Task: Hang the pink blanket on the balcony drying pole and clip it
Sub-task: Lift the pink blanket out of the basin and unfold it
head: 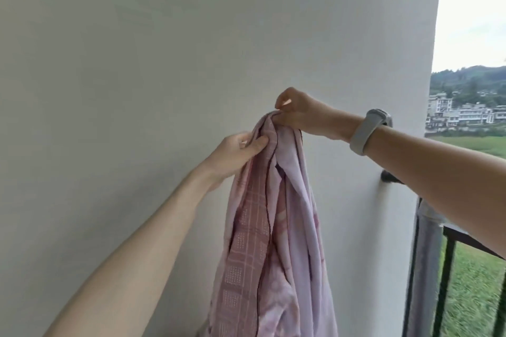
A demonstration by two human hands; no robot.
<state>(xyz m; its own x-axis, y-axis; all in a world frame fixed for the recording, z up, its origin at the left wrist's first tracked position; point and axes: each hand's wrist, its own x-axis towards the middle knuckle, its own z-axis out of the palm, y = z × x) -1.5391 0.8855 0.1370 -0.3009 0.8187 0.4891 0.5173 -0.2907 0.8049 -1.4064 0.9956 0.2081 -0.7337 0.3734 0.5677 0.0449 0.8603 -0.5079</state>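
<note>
Both hands hold the pink blanket (273,227) up in front of a plain white wall (137,49). Right hand (298,115), with a grey wristband (365,131) on its wrist, has its grip closed on the bunched top edge, the highest point of the cloth, fingers curled over the gathered fabric. Left hand (238,150) has a narrow grip, thumb against fingers, pinching a fold just below and to the left of that top. From the two grips the blanket hangs straight down in long folds, checked side on the left, paler side on the right, running out of view below. A dark railing (449,282) stands at the right, well apart from the blanket.
</note>
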